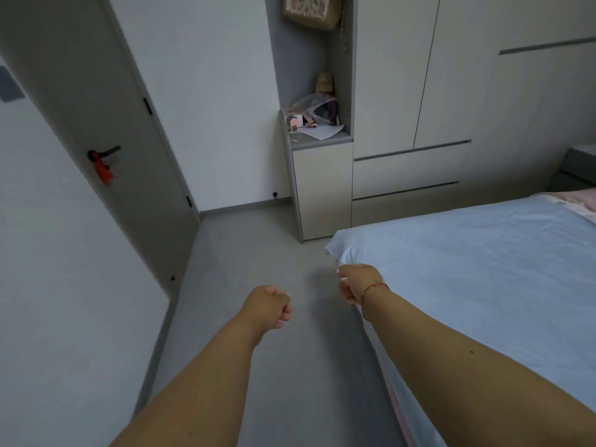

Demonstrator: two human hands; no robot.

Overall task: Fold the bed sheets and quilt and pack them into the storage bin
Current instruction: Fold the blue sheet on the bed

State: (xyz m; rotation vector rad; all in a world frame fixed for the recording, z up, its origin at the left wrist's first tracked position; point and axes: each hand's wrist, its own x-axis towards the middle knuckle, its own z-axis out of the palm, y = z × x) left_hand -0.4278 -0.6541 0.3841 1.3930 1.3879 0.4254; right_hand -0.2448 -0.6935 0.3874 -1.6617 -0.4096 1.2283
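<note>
A light blue bed sheet (pixel 477 272) lies spread flat over the bed on the right. My right hand (pixel 356 283), with a red cord on the wrist, is at the sheet's near left corner and its curled fingers pinch the sheet's edge there. My left hand (pixel 269 306) hovers over the grey floor to the left of the bed, fingers curled into a fist and holding nothing. A strip of pink fabric (pixel 580 201) shows at the bed's far right edge. No storage bin is in view.
A pale wardrobe (pixel 409 124) with drawers stands behind the bed, with a cluttered open shelf niche (pixel 317 124) beside it. A grey door (pixel 106 150) with a red tassel on its handle is on the left. Grey floor (pixel 258 240) runs between door and bed.
</note>
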